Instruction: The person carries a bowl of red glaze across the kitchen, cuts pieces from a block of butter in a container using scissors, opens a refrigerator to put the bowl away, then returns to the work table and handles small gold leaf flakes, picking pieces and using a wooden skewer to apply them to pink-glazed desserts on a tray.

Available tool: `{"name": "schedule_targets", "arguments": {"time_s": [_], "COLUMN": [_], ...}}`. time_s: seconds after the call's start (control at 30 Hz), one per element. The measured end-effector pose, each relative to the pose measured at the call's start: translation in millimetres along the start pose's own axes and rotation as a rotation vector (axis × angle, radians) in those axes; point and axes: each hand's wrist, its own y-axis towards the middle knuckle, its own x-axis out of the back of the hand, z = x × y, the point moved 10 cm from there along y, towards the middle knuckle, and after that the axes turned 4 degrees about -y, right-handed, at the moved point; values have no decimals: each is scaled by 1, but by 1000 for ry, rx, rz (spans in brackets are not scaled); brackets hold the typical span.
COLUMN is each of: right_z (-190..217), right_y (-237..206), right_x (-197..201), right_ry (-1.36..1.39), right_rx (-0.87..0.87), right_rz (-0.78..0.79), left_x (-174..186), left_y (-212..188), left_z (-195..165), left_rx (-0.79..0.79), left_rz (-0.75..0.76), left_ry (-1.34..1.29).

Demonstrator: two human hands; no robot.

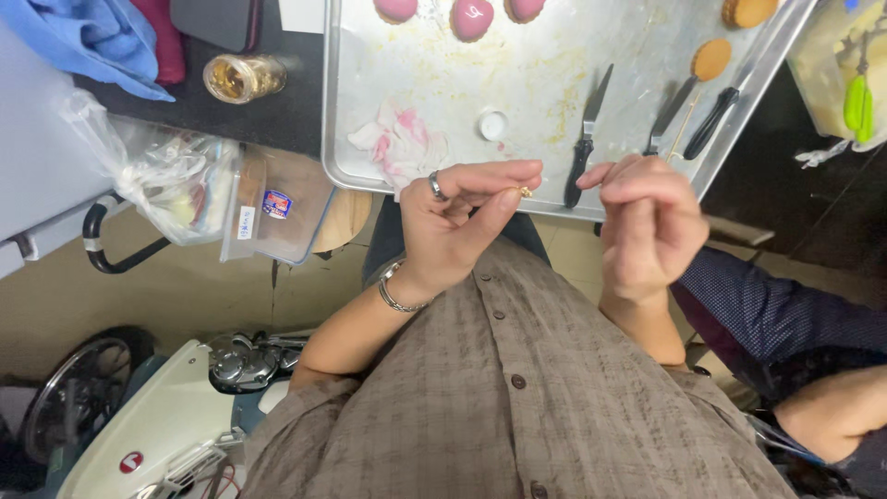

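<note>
At far left I see a clear plastic bag (171, 180), knotted and crumpled, its contents too blurred to name. Just right of it sits a clear plastic box (277, 208) with a small blue, red and white label on its side and a white strip label near its left edge. Above, on the dark counter, stands a glass jar (243, 77) with amber contents. A blue cloth (92, 42) is cut off at the top left corner.

Over the near edge of a metal tray (545, 92), the left hand (453, 226), wearing a ring and a wrist bracelet, pinches a tiny gold-coloured piece (525, 191) between thumb and forefinger tips. The piece is too small for me to identify. The right hand (647, 222) is curled closed just beside it, fingertips pointing toward the piece; I cannot tell whether it holds anything.

On the tray lie a stained pink and white tissue (397, 143), a small white cap (493, 124), two black-handled knives (584, 139), and a thin stick, partly hidden by the right hand. Pink rounded sweets (471, 18) are cut off at the top edge. At lower right, another person's dark blue sleeve (785, 319) enters the view.
</note>
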Motion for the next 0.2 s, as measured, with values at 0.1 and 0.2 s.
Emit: {"name": "schedule_targets", "arguments": {"time_s": [0.1,0.2], "right_z": [33,50], "right_y": [-12,-29], "right_x": [2,13], "right_ry": [-396,-574], "right_rx": [354,535], "right_rz": [62,58], "left_x": [-27,-48], "left_y": [-4,-13], "left_z": [5,15], "left_rx": [-30,-30], "left_rz": [48,61], "left_ry": [52,62]}}
